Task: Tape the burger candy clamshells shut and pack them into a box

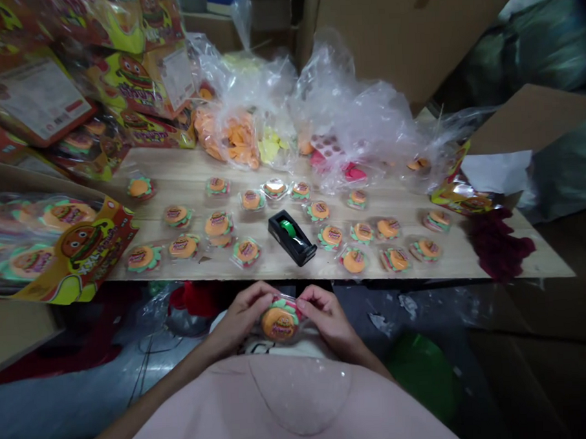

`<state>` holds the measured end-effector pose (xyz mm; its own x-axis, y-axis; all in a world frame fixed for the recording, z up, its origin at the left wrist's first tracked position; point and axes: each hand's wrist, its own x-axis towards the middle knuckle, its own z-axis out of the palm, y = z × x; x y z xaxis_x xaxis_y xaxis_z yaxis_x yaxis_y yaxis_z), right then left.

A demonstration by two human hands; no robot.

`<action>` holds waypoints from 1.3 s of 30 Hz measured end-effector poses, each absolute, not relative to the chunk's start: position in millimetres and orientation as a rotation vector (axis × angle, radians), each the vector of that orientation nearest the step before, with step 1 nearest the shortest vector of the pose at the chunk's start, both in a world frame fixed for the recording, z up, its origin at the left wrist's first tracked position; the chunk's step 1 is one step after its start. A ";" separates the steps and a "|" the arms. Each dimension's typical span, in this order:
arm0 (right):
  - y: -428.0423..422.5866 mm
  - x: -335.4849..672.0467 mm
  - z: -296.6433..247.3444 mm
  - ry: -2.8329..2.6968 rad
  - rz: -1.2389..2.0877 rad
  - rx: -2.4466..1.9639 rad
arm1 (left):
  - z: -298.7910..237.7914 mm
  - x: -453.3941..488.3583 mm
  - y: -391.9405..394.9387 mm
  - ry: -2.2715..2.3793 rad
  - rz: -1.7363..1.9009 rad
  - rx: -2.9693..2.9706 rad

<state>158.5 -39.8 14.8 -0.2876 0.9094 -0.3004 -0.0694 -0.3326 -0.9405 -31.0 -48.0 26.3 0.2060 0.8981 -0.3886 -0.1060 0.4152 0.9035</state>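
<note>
Between my two hands, in front of my body and just below the table edge, is a toy burger in a clear plastic pack [280, 322]. My left hand [248, 312] grips its left side, thumb on top. On the other side my right hand [325, 314] pinches the upper right edge. The burger has an orange bun with a printed label and green and red layers. Straight ahead on the table sits a black tape dispenser [292, 237] with a green roll. Several more packed toy burgers [246, 251] lie around it.
The wooden table [532, 254] holds clear bags of orange pieces [231, 135] and pink parts [333, 156] at the back. A display box of packed burgers [88, 254] stands left, below stacked printed boxes [136, 81]. A dark red cloth [500, 243] hangs over the right front edge.
</note>
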 end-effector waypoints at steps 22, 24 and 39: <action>-41.1 153.8 13.6 -1.361 1.884 -1.175 | 28.9 -44.4 -43.0 1.121 0.579 1.086; -47.1 151.4 14.2 -1.288 1.936 -1.128 | 27.2 -44.6 -45.0 1.208 0.673 1.025; -9.5 143.3 22.7 -1.322 1.843 -1.101 | 26.3 -33.0 -30.3 1.116 0.826 0.724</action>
<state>143.3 -9.5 22.7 -0.4680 0.8402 -0.2740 -0.0096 -0.3149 -0.9491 -33.0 -30.3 26.3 0.2181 0.8554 -0.4698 -0.1993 0.5103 0.8366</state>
